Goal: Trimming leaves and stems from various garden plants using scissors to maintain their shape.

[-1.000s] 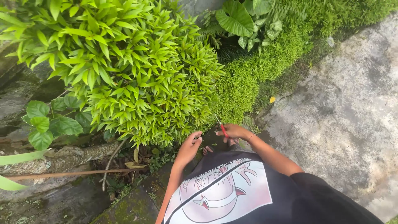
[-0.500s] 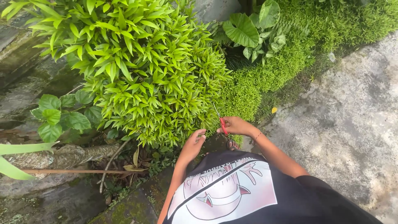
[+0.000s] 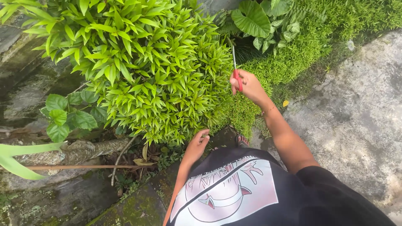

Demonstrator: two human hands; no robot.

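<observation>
scissors (image 3: 235,69) blades partly lost in bush (image 3: 159,75); foot (image 3: 242,141) mostly hidden

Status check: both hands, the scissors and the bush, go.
Right hand grips red-handled scissors, blades at bush edge. Left hand open under foliage. Nothing blocking.

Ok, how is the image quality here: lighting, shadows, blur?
Head view: soft, even daylight with no hard shadows or glare; the shrub and the scissors in the right hand are sharp; wide-angle bending shows toward the edges.

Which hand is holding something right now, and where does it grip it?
The right hand holds scissors by the red handles, blades up. The left hand holds nothing.
</observation>
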